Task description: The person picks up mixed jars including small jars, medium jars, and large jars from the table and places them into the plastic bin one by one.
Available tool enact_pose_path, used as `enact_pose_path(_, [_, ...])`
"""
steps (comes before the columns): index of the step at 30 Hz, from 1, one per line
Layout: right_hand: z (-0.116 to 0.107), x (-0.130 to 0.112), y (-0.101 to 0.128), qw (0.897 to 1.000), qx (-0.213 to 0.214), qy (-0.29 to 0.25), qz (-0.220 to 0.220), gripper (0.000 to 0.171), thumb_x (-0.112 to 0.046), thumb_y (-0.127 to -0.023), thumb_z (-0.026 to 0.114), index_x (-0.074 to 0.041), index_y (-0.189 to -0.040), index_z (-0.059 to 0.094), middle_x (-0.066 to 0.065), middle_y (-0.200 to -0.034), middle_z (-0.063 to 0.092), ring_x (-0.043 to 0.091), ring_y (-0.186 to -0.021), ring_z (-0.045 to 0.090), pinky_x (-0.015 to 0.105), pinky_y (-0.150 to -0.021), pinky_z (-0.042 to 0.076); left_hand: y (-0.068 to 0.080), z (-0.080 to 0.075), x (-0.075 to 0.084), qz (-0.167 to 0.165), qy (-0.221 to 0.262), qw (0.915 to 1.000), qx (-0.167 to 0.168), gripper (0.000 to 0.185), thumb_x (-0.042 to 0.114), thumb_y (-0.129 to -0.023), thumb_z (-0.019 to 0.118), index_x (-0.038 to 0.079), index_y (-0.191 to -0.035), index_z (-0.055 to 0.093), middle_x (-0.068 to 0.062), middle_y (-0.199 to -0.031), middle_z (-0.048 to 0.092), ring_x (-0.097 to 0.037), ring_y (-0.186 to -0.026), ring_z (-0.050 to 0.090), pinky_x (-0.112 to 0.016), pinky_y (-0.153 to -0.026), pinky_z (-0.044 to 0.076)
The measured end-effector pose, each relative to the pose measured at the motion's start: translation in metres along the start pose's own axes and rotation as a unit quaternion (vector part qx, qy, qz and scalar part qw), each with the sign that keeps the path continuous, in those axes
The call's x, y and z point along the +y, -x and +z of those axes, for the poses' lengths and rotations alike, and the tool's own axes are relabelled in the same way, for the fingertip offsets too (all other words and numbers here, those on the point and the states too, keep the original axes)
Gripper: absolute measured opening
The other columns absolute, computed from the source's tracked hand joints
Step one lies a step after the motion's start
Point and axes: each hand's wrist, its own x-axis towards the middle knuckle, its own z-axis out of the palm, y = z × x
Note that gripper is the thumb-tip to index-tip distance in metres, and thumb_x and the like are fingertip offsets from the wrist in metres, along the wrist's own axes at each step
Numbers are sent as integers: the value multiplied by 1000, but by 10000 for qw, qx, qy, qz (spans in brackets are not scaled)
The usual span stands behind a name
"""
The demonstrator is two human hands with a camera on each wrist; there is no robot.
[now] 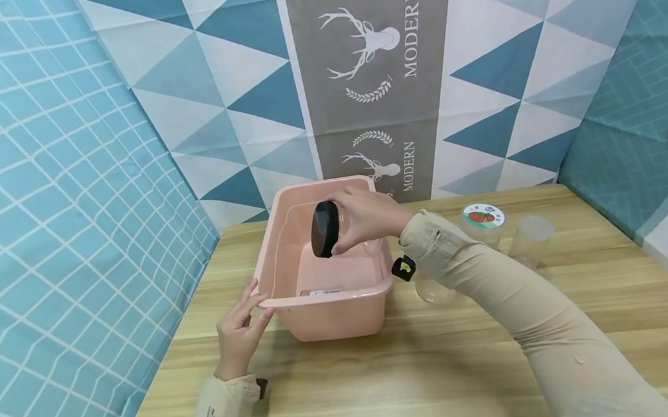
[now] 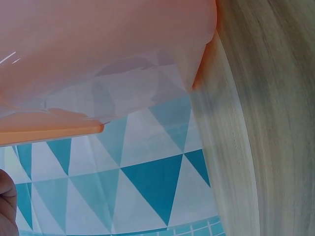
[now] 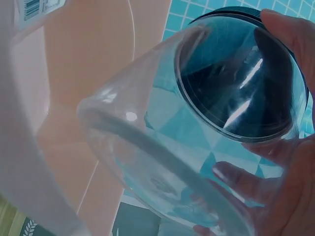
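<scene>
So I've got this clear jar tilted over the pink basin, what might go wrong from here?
The jar is tilted in your right hand; its smooth wall might slip, dropping it into the basin.

Your left hand is at the basin's near left corner; a hard press there could shift or tip it.

Your right sleeve partly covers a jar beside the basin, so that arm might knock it.
</scene>
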Motion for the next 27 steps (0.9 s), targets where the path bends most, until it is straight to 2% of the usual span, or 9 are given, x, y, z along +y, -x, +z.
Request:
enact_pose_path(3, [0, -2, -4, 9995, -249, 157, -81, 85, -46, -61, 83, -11, -132, 51, 8, -124, 55, 21, -109, 53, 41, -87, 47, 0, -1, 1, -40, -16, 10000, 13, 48, 41, -88, 67, -7, -87, 69, -3, -120, 63, -3, -45, 17, -16, -39, 20])
enact_pose_path(6, [1, -5, -8, 9977, -593, 237, -224, 85, -46, -63, 81, -11, -133, 50, 9, -121, 55, 22, -104, 53, 37, -86, 46, 0, -1, 1, -11, 5, 10000, 84, 48, 40, -88, 67, -7, -87, 69, 4, -121, 62, -3, -45, 19, -15, -39, 21])
enact_pose_path(8, [2, -6, -9, 9961, -789, 251, -310, 83, -45, -64, 81, -11, -133, 49, 9, -120, 55, 21, -103, 53, 35, -87, 45, 0, 0, 1, 39, 60, 9999, 128, 48, 40, -88, 68, -8, -86, 69, 2, -121, 62, -1, -45, 19, -14, -39, 21])
enact_pose_path(14, [3, -8, -12, 9922, -1012, 541, -484, 79, -45, -65, 81, -12, -130, 50, 7, -125, 56, 22, -110, 54, 35, -94, 43, 0, 2, -1, 285, 71, 9995, 143, 48, 39, -88, 68, -9, -86, 69, -17, -115, 65, 3, -48, 18, -13, -38, 21])
enact_pose_path(21, [7, -10, -20, 9906, -1156, 614, -397, 81, -45, -66, 81, -14, -133, 47, 6, -127, 55, 19, -110, 54, 33, -92, 43, 2, 1, -1, 28, -28, 9999, 102, 47, 41, -88, 67, -7, -87, 69, 7, -122, 61, -4, -43, 17, -14, -39, 21])
enact_pose_path(27, [9, -13, -27, 9918, -1136, 481, -336, 80, -42, -66, 83, -15, -134, 48, 0, -115, 58, 16, -98, 54, 33, -85, 45, 1, 2, -2, 48, -26, 9999, 103, 47, 40, -89, 67, -7, -87, 69, 6, -121, 61, -5, -42, 17, -15, -39, 22])
